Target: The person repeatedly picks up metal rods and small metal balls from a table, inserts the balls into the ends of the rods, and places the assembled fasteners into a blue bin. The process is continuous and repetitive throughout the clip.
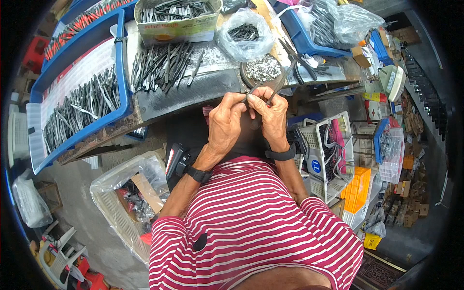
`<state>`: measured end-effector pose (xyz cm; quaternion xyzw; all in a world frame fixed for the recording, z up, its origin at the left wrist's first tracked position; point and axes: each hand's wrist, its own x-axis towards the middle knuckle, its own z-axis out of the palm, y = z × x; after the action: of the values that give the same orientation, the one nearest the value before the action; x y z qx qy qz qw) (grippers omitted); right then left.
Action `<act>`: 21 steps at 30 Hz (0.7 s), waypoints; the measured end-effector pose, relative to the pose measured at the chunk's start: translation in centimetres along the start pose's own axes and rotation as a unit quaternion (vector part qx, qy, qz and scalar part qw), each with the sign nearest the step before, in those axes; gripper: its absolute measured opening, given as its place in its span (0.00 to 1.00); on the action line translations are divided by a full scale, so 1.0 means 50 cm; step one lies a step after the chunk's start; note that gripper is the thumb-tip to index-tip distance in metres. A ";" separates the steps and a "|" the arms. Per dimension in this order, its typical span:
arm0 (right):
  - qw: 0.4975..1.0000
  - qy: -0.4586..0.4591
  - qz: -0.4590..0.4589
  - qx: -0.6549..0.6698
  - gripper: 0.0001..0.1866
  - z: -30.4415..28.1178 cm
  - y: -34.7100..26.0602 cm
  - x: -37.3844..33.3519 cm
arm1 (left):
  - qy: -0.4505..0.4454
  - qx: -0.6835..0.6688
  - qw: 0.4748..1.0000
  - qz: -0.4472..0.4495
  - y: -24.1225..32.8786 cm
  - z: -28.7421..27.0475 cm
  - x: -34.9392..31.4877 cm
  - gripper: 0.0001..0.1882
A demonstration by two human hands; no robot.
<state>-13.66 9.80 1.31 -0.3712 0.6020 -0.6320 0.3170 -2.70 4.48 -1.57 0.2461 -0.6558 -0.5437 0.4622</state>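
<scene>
Above the near edge of the bench, my two hands are close together with their fingertips nearly meeting. My left hand is closed, thumb and forefinger pinching the end of a slim dark metal piece. Curled beside it, my right hand grips a longer dark metal strip that slants up and to the right. Whether these two are joined cannot be made out, as the fingers cover where they come together. Just beyond my hands stands a round dish of small silvery parts.
A pile of dark metal strips lies on the bench by a full cardboard box. Nearby are a plastic bag of dark parts, long-handled pliers and a blue tray of strips. Crates flank me below.
</scene>
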 end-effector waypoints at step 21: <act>0.784 -0.033 0.259 0.563 0.12 -0.054 -0.069 0.060 | 0.010 -0.380 0.923 -0.062 0.005 -0.060 0.060 0.06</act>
<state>-17.36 8.93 5.00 0.0225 0.2023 -0.7401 0.6410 -1.39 0.59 -0.38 0.0975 -0.3783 -0.7775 0.4929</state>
